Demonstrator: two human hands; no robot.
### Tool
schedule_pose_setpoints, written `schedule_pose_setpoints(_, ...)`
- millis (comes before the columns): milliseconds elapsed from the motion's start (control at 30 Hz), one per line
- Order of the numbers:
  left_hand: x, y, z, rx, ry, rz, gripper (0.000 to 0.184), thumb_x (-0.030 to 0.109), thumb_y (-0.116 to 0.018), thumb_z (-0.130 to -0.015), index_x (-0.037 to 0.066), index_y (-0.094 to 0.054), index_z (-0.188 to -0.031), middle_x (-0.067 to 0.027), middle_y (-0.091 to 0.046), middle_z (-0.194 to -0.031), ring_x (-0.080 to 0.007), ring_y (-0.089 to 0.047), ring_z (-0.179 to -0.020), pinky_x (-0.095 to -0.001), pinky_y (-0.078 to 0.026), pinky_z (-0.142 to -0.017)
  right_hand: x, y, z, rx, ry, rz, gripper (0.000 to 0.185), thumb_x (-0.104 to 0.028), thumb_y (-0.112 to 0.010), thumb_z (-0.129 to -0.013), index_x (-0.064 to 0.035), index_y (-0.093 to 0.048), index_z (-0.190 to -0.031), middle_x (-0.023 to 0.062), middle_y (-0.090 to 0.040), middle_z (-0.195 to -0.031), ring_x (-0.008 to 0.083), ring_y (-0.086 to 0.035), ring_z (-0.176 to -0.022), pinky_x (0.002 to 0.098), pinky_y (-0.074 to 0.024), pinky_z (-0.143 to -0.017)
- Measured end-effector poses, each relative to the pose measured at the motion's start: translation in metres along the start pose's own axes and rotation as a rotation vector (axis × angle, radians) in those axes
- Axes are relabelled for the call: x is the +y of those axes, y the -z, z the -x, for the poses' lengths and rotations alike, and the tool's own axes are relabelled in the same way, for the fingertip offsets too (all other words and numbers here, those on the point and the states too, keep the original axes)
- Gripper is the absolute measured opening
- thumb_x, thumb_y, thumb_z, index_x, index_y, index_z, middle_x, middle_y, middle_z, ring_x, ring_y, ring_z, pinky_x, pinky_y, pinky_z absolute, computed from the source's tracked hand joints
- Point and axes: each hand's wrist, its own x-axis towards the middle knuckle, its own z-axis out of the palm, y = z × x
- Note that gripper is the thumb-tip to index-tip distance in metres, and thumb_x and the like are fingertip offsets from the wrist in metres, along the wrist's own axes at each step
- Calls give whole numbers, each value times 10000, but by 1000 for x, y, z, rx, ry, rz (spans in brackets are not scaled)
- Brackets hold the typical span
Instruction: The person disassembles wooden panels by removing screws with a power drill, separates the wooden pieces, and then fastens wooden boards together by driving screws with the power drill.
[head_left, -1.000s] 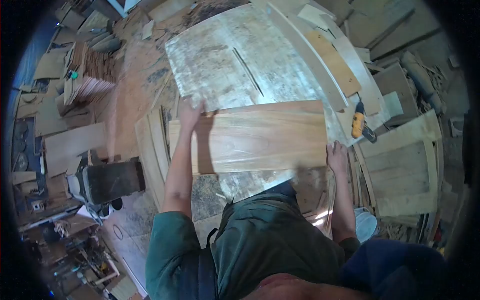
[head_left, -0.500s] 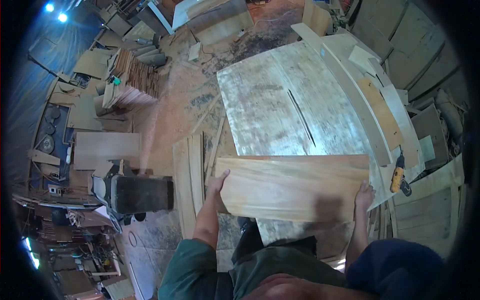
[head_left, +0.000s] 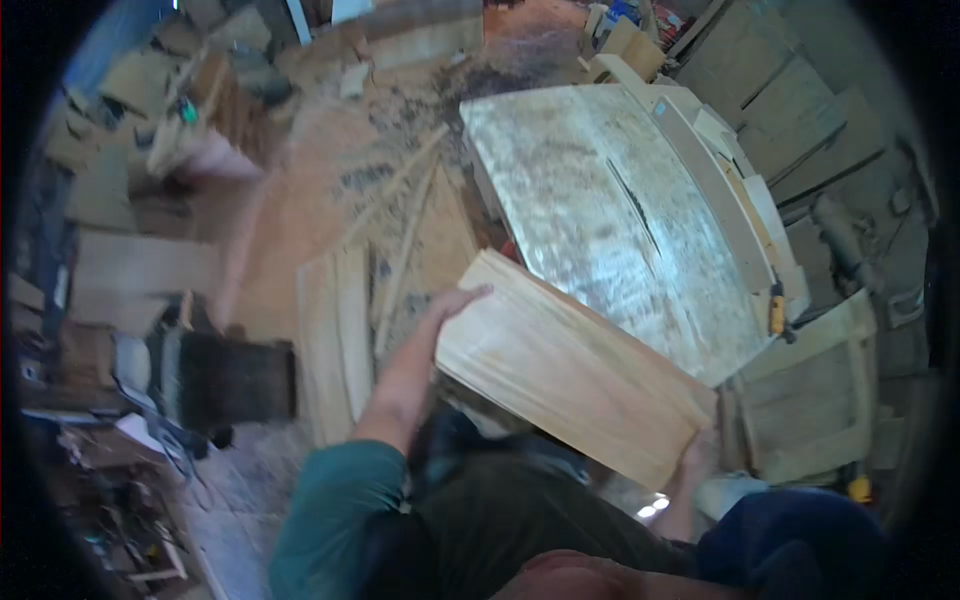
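Note:
A pale wooden board is held in front of my body, slanting from upper left to lower right. My left hand grips its upper left end, with the thumb over the top face. At the lower right end my right hand holds the board's short edge; it is somewhat blurred and its fingers are partly hidden. Beyond the board lies a worn, whitish worktable with a dark slot in its top.
A yellow and black drill sits at the table's right corner beside long boards. Wooden strips lie left of me, near a dark padded seat. A framed panel leans at the right.
The board has left its level position over the table's near edge and tilted, right end lower and nearer me. Both hands moved with it, and the camera view has shifted.

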Motion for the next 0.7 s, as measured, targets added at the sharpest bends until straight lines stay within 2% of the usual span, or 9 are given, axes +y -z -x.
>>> schedule_pose_setpoints(200, -22, 78, 98, 62, -38, -241, 942, 761, -715, -676, -2, -665, -1228, -228, -648, -1250, -332, -628, -1171, -390, -482, -995, -7, -22, 142, -49, -285, -455, 724, -577, -381, -998, 47, -560, -1319, 295, -603, -1261, 409, -590, -1160, 485, -449, -987)
schedule_pose_setpoints(333, -51, 157, 96, 142, -2, -263, 966, 750, -724, -679, -19, -637, -1257, -249, -632, -1265, -343, -607, -1197, -383, -464, -1019, -64, -34, 188, -152, -337, -626, 730, -586, -385, -993, 42, -572, -1315, 282, -616, -1258, 384, -596, -1170, 469, -452, -987)
schedule_pose_setpoints(367, -56, 175, 91, 174, 41, -267, 977, 744, -729, -680, -35, -627, -1261, -253, -631, -1263, -337, -605, -1200, -381, -454, -1030, -87, -33, 195, -167, -306, -632, 732, -589, -386, -992, 40, -575, -1314, 278, -619, -1258, 377, -598, -1172, 466, -453, -986)
schedule_pose_setpoints(433, -56, 211, 119, 193, -210, -13, 963, 707, -738, -711, -71, -603, -1262, -249, -651, -1223, -318, -620, -1174, -381, -455, -1031, -140, -32, 208, -160, -180, -568, 737, -594, -388, -990, 43, -583, -1306, 267, -628, -1247, 362, -604, -1163, 458, -453, -986)
schedule_pose_setpoints(500, -105, 246, 93, 228, -40, 96, 864, 613, -764, -753, -79, -604, -1246, -228, -676, -1170, -282, -637, -1134, -380, -480, -999, -206, -26, 218, -111, 61, -417, 749, -602, -390, -987, 55, -596, -1283, 241, -647, -1218, 337, -618, -1130, 446, -454, -985)
schedule_pose_setpoints(533, -106, 265, 111, 226, -75, 224, 745, 516, -750, -804, -66, -610, -1249, -216, -681, -1164, -263, -644, -1113, -380, -491, -982, -234, -34, 218, -72, 203, -313, 758, -608, -392, -986, 63, -605, -1267, 224, -659, -1198, 320, -627, -1108, 438, -454, -985)
schedule_pose_setpoints(567, -106, 283, 129, 220, -111, 353, 627, 418, -736, -856, -53, -616, -1251, -203, -686, -1158, -243, -650, -1092, -379, -502, -964, -257, -50, 208, -162, 159, -498, 748, -600, -399, -984, 65, -609, -1253, 222, -661, -1186, 303, -631, -1088, 430, -459, -968)
schedule_pose_setpoints(600, -164, 308, 95, 307, -73, 180, 586, 403, -659, -918, -50, -598, -1285, -207, -664, -1214, -257, -638, -1116, -407, -485, -993, -280, -60, 193, -239, 133, -688, 738, -592, -405, -982, 67, -614, -1238, 220, -663, -1175, 285, -635, -1067, 422, -465, -952)
schedule_pose_setpoints(700, -209, 351, 122, 272, -186, 528, 616, 459, -522, -995, -33, -541, -1366, -204, -605, -1301, -253, -530, -1250, -416, -434, -1036, -352, -127, 142, -145, 446, -419, 700, -563, -425, -975, 84, -647, -1127, 235, -694, -1051, 269, -654, -988, 413, -482, -877)
